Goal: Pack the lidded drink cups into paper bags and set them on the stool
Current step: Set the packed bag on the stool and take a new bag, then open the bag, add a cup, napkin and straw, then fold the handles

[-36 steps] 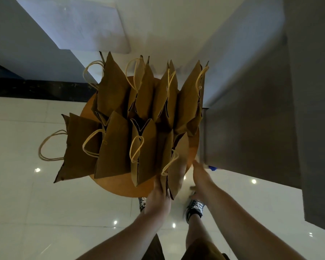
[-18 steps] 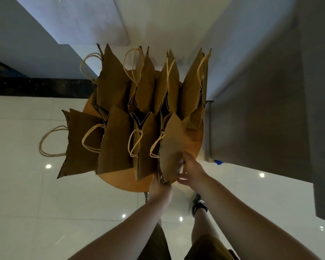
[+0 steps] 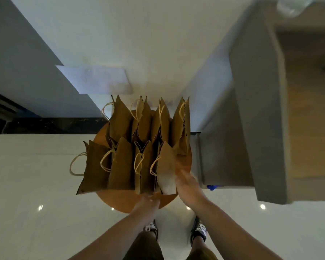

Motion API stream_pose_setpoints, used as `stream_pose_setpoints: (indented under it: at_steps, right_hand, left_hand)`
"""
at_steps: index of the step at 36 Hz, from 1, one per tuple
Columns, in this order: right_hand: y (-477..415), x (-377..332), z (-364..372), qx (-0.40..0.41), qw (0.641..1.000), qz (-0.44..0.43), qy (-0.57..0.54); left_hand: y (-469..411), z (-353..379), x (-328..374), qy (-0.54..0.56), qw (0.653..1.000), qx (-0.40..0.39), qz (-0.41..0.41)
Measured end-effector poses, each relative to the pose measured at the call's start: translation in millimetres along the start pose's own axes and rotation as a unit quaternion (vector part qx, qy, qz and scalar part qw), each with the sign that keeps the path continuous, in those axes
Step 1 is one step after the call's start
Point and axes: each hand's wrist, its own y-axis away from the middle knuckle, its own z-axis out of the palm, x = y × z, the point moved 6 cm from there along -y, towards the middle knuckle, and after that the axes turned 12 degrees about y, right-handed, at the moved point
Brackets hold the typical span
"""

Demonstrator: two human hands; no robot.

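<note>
Paper bags [image 3: 122, 166] stand upright in two rows of four on the round wooden stool [image 3: 124, 202], tops pinched to a peak, and the leftmost front one overhangs the stool's rim. The front-right bag [image 3: 166, 169] stands at the stool's near right edge, with the right hand [image 3: 188, 184] laid flat against its right side, fingers straight. The left hand [image 3: 148, 201] is at its base, where the finger position cannot be determined. The stool stands on a white tiled floor [image 3: 26, 184] beside a grey cabinet [image 3: 223, 156].
</note>
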Motion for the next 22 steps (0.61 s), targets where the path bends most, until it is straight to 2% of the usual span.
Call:
stream_pose_setpoints:
  at_steps: [5,8,10,13,17,22]
  right_hand:
    - [65,-35,-45,0.062,0.994,-0.069,0.059]
    - [95,-50,-67,0.056,0.994,-0.087,0.024]
    - [124,-60,-95,0.088,0.989,-0.119,0.0]
    - [154,-63,-150,0.155,0.976,-0.152,-0.012]
    - [187,-51,-227,0.216,0.957,-0.185,-0.063]
    - [183,7,-324,0.352,0.924,-0.127,-0.081]
  left_hand:
    - [63,-38,48,-0.016,0.997,-0.015,0.074]
    - [89,-62,87,-0.009,0.991,-0.007,0.135]
    - [114,-73,128,-0.022,0.976,0.026,0.214]
    - [149,-70,194,-0.045,0.936,0.068,0.342]
    - [192,-26,273,-0.052,0.875,0.077,0.475]
    - [226,65,335,-0.128,0.795,0.065,0.59]
